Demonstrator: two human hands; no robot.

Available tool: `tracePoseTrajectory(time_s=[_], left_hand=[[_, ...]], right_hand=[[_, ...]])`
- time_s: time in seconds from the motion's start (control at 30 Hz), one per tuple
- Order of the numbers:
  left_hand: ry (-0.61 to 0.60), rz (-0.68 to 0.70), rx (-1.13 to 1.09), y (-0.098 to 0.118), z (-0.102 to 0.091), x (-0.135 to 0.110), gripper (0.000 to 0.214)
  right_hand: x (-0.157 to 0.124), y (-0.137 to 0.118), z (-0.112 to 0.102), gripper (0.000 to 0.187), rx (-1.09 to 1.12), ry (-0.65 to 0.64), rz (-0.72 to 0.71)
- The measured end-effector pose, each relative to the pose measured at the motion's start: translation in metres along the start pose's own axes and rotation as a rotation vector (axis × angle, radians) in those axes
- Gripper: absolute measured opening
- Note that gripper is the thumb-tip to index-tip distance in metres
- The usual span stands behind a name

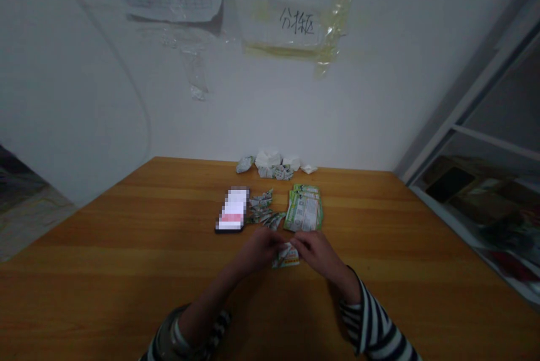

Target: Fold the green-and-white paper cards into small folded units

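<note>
My left hand (257, 251) and my right hand (316, 254) meet at the middle of the wooden table, with their fingertips pinching a small folded piece of printed paper (287, 258) from both sides. Just beyond my right hand lies a stack of green-and-white printed sheets (304, 209). Several small folded paper pieces (261, 209) sit beyond my left hand, between the stack and a smartphone (232, 209) with a lit, blurred screen.
Crumpled white and printed paper scraps (270, 163) lie along the far edge of the wooden table (126, 260), against a white wall with taped-up papers (297, 21). A metal-framed shelf (476, 141) with assorted items stands at the right.
</note>
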State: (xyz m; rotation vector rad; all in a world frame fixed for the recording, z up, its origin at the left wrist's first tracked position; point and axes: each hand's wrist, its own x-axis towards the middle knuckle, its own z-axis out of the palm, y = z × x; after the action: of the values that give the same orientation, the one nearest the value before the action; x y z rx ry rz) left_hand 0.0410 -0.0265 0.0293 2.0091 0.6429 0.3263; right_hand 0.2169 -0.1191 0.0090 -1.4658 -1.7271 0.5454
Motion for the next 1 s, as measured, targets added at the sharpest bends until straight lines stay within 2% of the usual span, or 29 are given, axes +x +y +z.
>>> tracePoseTrajectory(time_s=[0.07,0.17,0.4,0.63,0.83,1.0], left_hand=[[-0.006,0.025,0.004,-0.001,0.0,0.0,0.024],[0.016,0.044,0.008,-0.002,0.0,0.001,0.026],[0.229,0.029,0.017,-0.005,0.009,0.004,0.027],[0.323,0.002,-0.137,-0.004,0.017,0.005,0.022],[0.425,-0.031,-0.224,-0.003,0.014,0.005,0.019],[0.459,-0.048,-0.369,-0.002,0.016,0.004,0.021]], right_hand=[[0.0,0.002,0.001,0.041,0.03,-0.007,-0.003],[0.001,0.005,0.007,0.041,0.178,0.054,0.054],[0.004,0.011,0.031,0.043,0.363,0.119,0.169],[0.003,0.008,0.037,0.047,0.395,0.212,0.194],[0.005,0.005,0.045,0.03,0.454,0.264,0.214],[0.005,0.001,0.056,0.027,0.511,0.365,0.272]])
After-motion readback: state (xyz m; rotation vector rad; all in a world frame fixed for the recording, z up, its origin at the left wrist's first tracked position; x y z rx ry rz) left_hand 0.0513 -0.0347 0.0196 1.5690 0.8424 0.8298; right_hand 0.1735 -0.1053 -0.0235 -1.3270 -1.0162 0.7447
